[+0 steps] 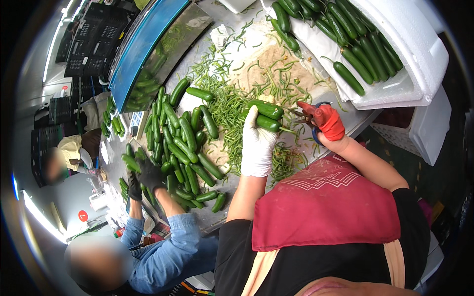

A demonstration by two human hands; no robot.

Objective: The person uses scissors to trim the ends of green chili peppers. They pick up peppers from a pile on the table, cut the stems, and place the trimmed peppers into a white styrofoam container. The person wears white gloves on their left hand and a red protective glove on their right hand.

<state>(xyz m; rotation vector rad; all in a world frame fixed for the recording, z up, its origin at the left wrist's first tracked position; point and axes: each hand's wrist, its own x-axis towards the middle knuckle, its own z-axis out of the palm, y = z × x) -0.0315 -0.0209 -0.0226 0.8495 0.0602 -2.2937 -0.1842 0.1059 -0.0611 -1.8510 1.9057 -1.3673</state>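
In a white glove, my left hand (258, 153) grips two green cucumbers, an upper cucumber (265, 108) and a lower cucumber (267, 123), lying side by side. From the lower one a thin pale-green stem (288, 130) sticks out toward the right. My right hand (329, 124), covered in red, holds scissors (303, 117) with blue handles. Their blades point at the cucumbers' ends, close by; whether they touch is unclear. Under both hands, many cut green stems (233, 118) are strewn over the metal table (318, 98).
A white foam box (426, 74) at upper right holds rows of cucumbers (374, 55) on a white liner. Left of my hand lies a heap of cucumbers (185, 144). A co-worker's black-gloved hand (150, 175) handles cucumbers there. A blue-edged metal panel (148, 48) rises behind the heap.
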